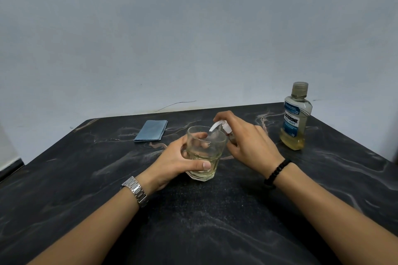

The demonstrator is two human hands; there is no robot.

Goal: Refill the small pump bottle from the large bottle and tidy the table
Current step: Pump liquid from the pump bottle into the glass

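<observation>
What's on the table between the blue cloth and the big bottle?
In the head view, between the blue cloth and the big bottle are a glass, held by the left hand, and the right hand on a white pump.

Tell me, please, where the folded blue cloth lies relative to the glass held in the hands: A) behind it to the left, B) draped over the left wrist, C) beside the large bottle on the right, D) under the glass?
A: the folded blue cloth lies flat on the table, left of and beyond the glass.
</observation>
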